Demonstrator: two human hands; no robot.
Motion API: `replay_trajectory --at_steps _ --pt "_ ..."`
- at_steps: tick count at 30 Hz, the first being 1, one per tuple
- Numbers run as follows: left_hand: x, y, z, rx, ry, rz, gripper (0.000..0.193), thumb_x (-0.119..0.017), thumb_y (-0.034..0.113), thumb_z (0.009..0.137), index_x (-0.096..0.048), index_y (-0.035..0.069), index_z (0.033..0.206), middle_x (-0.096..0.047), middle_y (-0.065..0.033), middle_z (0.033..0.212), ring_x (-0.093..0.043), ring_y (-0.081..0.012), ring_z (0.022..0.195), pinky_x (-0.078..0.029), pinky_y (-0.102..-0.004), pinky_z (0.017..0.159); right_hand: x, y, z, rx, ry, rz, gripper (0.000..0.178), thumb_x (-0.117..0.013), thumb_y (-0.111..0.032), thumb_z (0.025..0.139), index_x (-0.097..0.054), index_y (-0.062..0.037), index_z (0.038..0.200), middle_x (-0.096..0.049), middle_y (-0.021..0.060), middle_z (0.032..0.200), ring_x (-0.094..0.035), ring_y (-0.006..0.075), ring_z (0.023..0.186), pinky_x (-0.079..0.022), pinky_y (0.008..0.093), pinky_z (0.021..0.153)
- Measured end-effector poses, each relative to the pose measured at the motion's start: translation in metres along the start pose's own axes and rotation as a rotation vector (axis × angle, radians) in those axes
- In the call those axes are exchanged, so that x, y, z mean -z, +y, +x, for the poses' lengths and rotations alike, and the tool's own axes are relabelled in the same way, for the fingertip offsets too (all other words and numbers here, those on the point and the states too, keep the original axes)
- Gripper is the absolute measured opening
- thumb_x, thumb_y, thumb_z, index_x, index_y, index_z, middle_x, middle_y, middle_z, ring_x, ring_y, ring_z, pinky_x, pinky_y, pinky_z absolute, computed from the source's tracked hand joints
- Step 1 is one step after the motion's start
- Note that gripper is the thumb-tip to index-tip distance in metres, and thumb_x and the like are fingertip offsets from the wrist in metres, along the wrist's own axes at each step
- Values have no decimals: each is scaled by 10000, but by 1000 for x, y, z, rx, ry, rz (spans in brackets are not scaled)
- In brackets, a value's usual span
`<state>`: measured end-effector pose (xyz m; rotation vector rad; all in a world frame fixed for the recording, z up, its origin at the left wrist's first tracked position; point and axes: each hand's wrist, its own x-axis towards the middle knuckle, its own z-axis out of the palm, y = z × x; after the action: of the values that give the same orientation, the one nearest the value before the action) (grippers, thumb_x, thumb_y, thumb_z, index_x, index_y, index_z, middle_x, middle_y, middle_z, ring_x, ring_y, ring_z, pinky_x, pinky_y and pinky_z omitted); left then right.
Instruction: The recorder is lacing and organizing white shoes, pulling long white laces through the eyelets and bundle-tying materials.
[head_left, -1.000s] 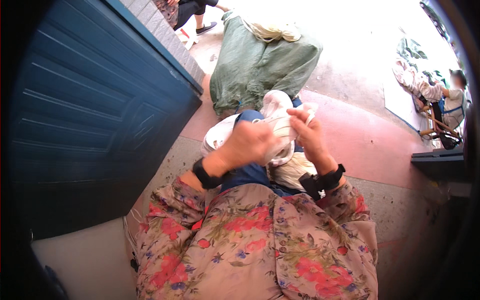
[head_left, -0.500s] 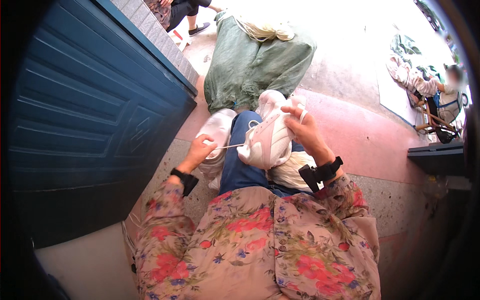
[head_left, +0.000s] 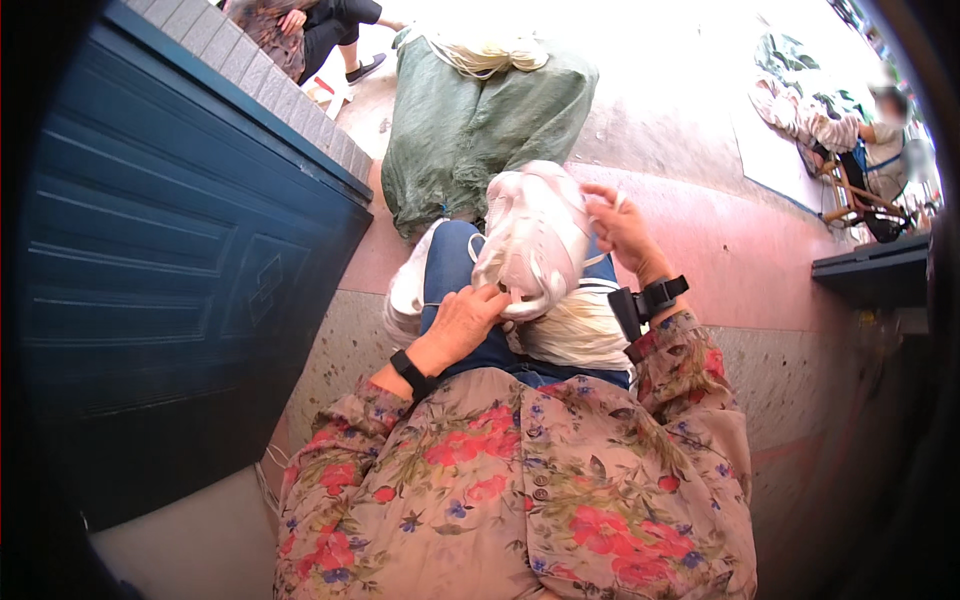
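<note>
A white and pale pink sneaker (head_left: 540, 225) rests over my knees. My left hand (head_left: 462, 325) is closed at its near end, fingertips gripping the edge beside a white loop. To the right of the sneaker is my right hand (head_left: 630, 238), its fingers bent and pinching a thin white shoelace that shows at the fingertips. Another length of lace curls out on the sneaker's left side. Under the near end, a bundle of cream laces (head_left: 578, 335) lies across my lap. More white shoes (head_left: 408, 290) sit to the left of my leg.
A large green sack (head_left: 485, 130) stands ahead, with cream laces (head_left: 485, 55) on top. The blue panelled door (head_left: 170, 250) is close on my left. One person (head_left: 320, 40) sits at the far left, another (head_left: 880, 140) at the far right. A dark ledge (head_left: 875, 270) juts in at right.
My left hand has let go of the taut lace out to the left and moved in to the sneaker's near end. The sneaker has turned more upright. My right hand has come away from its side.
</note>
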<state>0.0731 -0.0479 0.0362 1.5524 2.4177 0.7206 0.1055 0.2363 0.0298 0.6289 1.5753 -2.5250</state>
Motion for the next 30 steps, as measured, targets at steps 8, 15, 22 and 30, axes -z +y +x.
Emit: replay_trajectory --at_steps 8,15,22,30 --pt "-15 25 -19 26 -245 260 277 -535 175 764 -488 142 1035 -500 -61 827 -515 -273 738 -404 -395 546 63 5 -66 72 623 -14 371 -485 -395 859 -484 -56 1011 -339 -61 486 -268 33 365 -191 190 307" --pt "-26 15 -7 131 -125 323 233 -477 130 757 -497 159 987 -508 -48 827 -521 -268 768 -417 -404 532 55 43 -90 -61 500 -178 384 -440 -381 855 -512 -21 965 -363 -26 480 -305 65 352 -262 219 309" --pt "-23 12 -10 155 30 258 356 -594 221 747 -496 215 1090 -496 -33 769 -507 -248 700 -397 -375 520 -29 87 -86 -520 74 -141 325 -392 -271 865 -496 -6 1023 -607 145 916 -386 106 349 -335 251 290" --pt "-14 16 -21 32 -91 171 407 -579 182 749 -491 234 1143 -516 -36 798 -509 -237 708 -380 -377 556 -34 139 -50 -493 239 492 277 -288 -277 920 -462 -87 1022 -581 74 851 -401 123 430 -431 290 445"
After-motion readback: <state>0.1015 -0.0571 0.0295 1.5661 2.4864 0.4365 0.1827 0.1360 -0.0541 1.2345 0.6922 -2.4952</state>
